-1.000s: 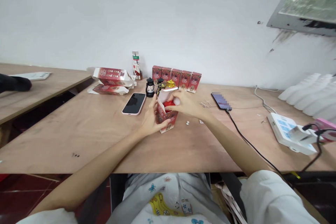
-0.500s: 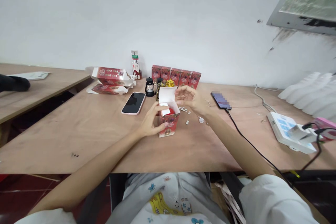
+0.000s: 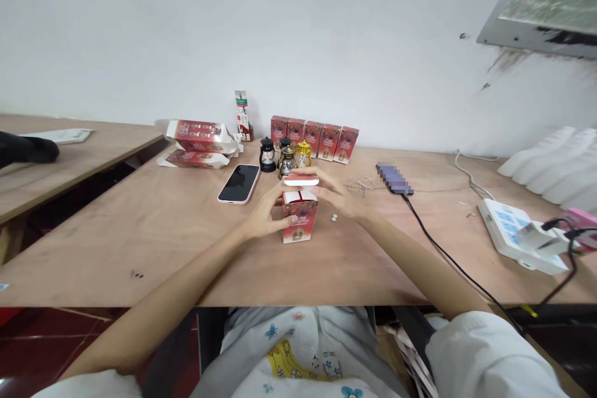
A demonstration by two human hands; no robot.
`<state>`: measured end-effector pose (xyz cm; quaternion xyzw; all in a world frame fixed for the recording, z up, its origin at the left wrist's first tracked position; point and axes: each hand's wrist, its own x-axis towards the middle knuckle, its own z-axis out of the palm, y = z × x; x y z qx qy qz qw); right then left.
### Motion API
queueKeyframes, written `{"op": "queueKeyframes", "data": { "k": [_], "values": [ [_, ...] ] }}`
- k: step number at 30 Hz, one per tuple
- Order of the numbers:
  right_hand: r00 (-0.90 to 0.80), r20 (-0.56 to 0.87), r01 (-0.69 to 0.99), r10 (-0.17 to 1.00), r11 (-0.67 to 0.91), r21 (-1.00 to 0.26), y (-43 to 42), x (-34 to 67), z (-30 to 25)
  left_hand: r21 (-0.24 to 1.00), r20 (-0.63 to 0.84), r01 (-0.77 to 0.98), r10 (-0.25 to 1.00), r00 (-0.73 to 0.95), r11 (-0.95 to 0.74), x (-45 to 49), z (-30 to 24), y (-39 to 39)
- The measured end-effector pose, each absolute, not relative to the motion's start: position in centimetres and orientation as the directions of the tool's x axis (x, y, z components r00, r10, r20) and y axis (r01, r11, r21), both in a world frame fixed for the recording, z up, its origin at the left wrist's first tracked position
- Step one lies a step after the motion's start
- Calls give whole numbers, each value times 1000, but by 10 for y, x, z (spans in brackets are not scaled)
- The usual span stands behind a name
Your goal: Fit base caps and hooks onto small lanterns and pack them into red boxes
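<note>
A small red printed carton stands upright on the table in front of me. Its top lid is folded partway down, and a bit of red shows beneath between white flaps. Around the carton's left side my left hand is closed, with the thumb on the front face. My right hand has its fingers at the lid from behind and the right. Just behind stand small lanterns: a dark one with gold trim, a gold one and a black one, another black one partly hidden.
Several closed red cartons line the wall. Flattened red packaging lies at left, near a phone. At right are a phone on a cable, a power strip and white stacked pieces. Small white discs lie beside the carton.
My right hand has brought the carton's lid forward and down from upright. The white flap under my left fingers is now folded in. The carton stays in place.
</note>
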<state>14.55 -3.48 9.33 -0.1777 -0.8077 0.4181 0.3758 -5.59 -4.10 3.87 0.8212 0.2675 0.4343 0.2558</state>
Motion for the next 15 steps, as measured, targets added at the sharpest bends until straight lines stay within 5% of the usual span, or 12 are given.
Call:
{"op": "queueKeyframes", "data": {
  "k": [15],
  "values": [
    [-683, 547, 120, 484, 813, -570, -35, 153, 81, 723, 584, 134, 704, 405, -677, -50, 28, -42]
  ]
}}
